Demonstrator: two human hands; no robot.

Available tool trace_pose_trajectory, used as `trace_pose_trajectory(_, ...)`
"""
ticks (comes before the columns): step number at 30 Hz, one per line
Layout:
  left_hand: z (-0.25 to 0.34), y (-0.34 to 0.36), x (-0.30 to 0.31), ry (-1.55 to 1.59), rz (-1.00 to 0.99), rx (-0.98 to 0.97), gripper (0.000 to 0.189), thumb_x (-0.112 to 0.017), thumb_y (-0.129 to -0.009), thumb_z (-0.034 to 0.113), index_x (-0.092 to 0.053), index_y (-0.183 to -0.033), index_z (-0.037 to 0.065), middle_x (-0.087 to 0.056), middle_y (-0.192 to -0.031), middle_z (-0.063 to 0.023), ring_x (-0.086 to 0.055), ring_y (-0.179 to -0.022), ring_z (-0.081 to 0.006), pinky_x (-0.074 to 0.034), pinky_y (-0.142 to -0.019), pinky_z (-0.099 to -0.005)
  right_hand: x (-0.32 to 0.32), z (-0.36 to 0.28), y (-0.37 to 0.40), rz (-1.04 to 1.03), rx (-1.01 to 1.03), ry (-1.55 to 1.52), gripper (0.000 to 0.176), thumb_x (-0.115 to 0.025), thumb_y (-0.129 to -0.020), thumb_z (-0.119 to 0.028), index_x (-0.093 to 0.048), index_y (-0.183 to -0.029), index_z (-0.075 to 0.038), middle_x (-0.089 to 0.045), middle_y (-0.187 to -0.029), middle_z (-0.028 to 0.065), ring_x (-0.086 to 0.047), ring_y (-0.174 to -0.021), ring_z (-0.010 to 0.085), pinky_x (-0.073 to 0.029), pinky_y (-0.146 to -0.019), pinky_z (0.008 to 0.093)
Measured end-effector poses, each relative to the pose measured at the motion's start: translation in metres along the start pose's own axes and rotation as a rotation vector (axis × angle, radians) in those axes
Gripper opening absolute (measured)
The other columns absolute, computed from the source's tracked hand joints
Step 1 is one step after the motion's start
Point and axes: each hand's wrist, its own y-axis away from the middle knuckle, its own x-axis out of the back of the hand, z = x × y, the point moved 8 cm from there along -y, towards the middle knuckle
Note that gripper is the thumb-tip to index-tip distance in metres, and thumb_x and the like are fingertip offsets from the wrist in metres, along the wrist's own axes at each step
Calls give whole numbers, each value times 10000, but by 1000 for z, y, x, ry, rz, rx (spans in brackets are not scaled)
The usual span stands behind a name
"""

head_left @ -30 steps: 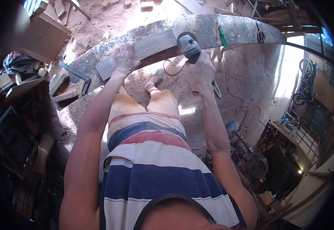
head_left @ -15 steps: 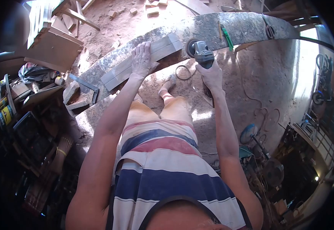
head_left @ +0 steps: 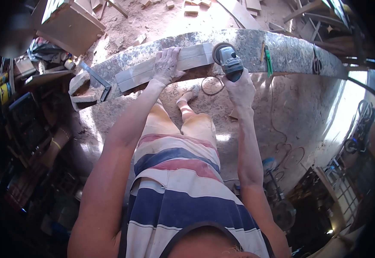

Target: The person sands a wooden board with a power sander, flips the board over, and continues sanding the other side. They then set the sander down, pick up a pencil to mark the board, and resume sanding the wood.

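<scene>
My left hand (head_left: 167, 65) lies flat across the middle of a grey-brown wooden board (head_left: 192, 56), fingers stretched over its top and thumb toward the near edge. Lengthwise lines run along the board, which rests on a long, worn bench (head_left: 243, 41). In my right hand (head_left: 240, 89) is an angle grinder (head_left: 231, 61), gripped round its body. Its round disc (head_left: 222, 53) faces left, right at the board's right end.
A metal square (head_left: 96, 79) and rough blocks (head_left: 80, 82) sit at the bench's left end. Right of the grinder lie a green clamp-like tool (head_left: 268, 61) and a dark looped item (head_left: 317, 65). A cord (head_left: 277, 122) trails over the floor, and wood offcuts (head_left: 191, 8) are scattered beyond.
The view has shifted, so the bench appears lower. The grinder has turned slightly, showing more of its disc. My left hand stays on the board.
</scene>
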Motion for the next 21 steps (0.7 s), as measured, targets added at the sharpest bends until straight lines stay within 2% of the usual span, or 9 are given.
trace_pose_trajectory(5,-2,0,-4,20,-1,14,1166,-1064,-602,469,-510,-1572,134,-648,-1444,-101,-627,-1376,-292,-442,-1194,-497,11,-40,-6,0,115,112,607,-909,-870,-426,-656,-1270,-45,-786,-1150,252,-792,-1032,489,-626,-900,592)
trace_pose_trajectory(11,2,7,13,-48,199,21,1166,-1061,-592,525,-531,-1549,119,-632,-1448,-94,-605,-1397,-286,-431,-1203,-486,6,-64,-8,-21,165,219,553,-884,-879,-406,-689,-1259,-53,-803,-1178,249,-796,-1065,489,-619,-921,583)
trace_pose_trajectory(14,-4,5,-2,15,21,46,1150,-1049,-606,553,-537,-1533,105,-626,-1436,-96,-598,-1386,-278,-437,-1187,-475,3,-74,-6,-20,210,268,541,-873,-880,-394,-686,-1258,-56,-803,-1169,250,-795,-1060,499,-618,-917,592)
trace_pose_trajectory(15,-3,7,1,26,60,22,1127,-1037,-619,569,-545,-1515,95,-637,-1400,-94,-618,-1340,-272,-451,-1157,-462,2,-76,-7,-23,202,291,537,-871,-881,-392,-684,-1256,-57,-802,-1167,251,-795,-1057,502,-618,-916,595)
trace_pose_trajectory(21,-3,5,-2,27,55,26,1099,-1034,-628,559,-552,-1495,88,-655,-1341,-93,-646,-1286,-272,-476,-1108,-449,-3,-89,-5,-14,219,389,519,-864,-883,-378,-674,-1248,-60,-799,-1159,254,-794,-1050,506,-619,-913,599)
